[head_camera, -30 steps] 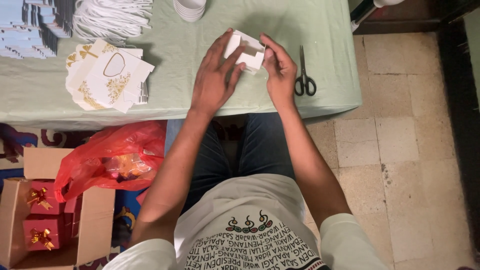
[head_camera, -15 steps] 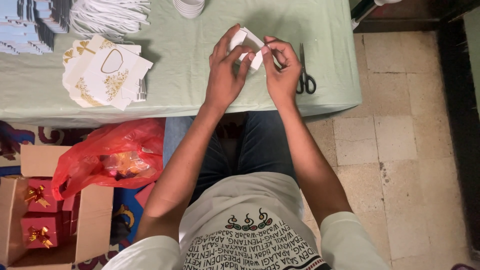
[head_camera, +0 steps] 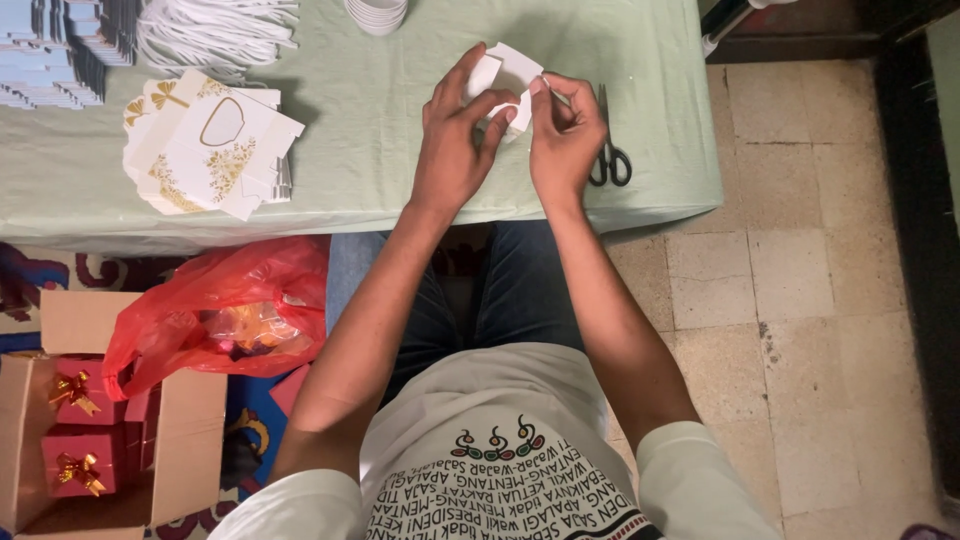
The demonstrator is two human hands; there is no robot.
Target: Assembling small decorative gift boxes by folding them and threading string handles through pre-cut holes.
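Note:
A small white cardboard box piece is held up above the green-covered table. My left hand grips it from the left, thumb over its front flap. My right hand pinches its right edge with fingertips. Most of the piece is hidden behind my fingers. Black-handled scissors lie on the cloth just right of my right hand.
A stack of flat white cards with gold print lies at the table's left. White cord bundles and blue-white stacks sit at the back left, white cups at the back. On the floor: red plastic bag, cardboard box with red gift boxes.
Both hands have drawn closer together on the white piece, folding it smaller; my right fingers shifted from its side to pinching its edge.

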